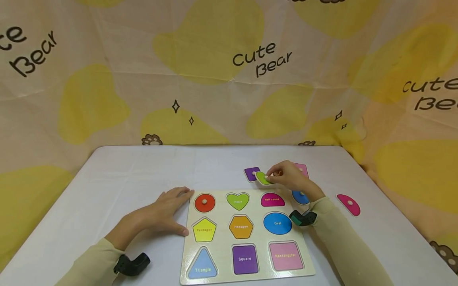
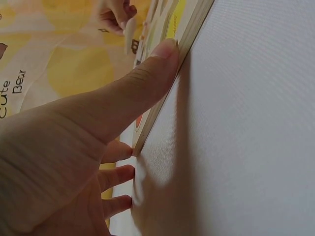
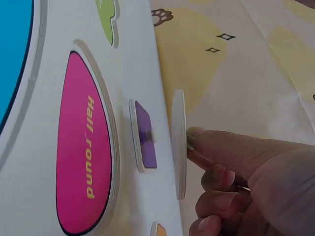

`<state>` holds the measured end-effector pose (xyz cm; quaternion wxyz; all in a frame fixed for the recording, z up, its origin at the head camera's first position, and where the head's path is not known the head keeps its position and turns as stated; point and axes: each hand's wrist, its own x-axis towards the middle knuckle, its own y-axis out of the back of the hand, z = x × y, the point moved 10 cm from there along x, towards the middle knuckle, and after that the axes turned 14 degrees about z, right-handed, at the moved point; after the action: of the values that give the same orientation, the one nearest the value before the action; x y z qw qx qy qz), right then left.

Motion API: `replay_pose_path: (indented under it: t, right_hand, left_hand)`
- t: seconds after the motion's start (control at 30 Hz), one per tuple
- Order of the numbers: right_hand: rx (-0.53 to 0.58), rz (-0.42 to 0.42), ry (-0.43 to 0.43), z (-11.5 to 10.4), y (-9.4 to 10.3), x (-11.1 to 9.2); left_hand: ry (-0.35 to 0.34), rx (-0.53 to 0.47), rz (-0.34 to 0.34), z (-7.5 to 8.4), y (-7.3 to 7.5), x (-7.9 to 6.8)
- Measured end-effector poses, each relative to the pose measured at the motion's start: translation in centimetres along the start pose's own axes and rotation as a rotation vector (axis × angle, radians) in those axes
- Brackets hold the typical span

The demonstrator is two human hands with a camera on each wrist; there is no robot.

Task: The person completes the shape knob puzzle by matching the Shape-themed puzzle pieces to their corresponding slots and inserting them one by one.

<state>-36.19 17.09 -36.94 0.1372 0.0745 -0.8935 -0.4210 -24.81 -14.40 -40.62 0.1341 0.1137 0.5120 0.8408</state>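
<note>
- Pinching the green piece point(image 1: 262, 178) at its knob point(image 1: 266, 177) with the right hand point(image 1: 291, 176), above the table point(image 1: 125, 174), beyond the board point(image 1: 222, 228).
- Touching the board's left edge with the left hand point(image 1: 162, 212), spread wide.
- Can see the purple piece point(image 1: 251, 174) near the green piece, the red circle point(image 1: 204, 207) set into the board's far-left corner, the half-round point(image 1: 348, 205) right of the board.

Makeshift tabletop corner, from what my feed shows
I've got a creased "Cute Bear" cloth point(image 1: 200, 91) hung behind a white table point(image 1: 143, 171); home or staged set, I honestly can't tell from here.
</note>
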Motion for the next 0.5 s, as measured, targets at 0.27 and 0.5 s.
replay_pose_path:
  t: [0.27,0.5]
  right_hand:
    - [0.040,-0.020,0.059,-2.1,-0.7,-0.4]
    - [0.044,-0.035,0.076,-3.4,-1.6,-0.7]
  left_hand:
    - [-0.016,-0.003,0.001,0.1,0.0,0.1]
    - [0.004,-0.013,-0.011,0.2,0.1,-0.1]
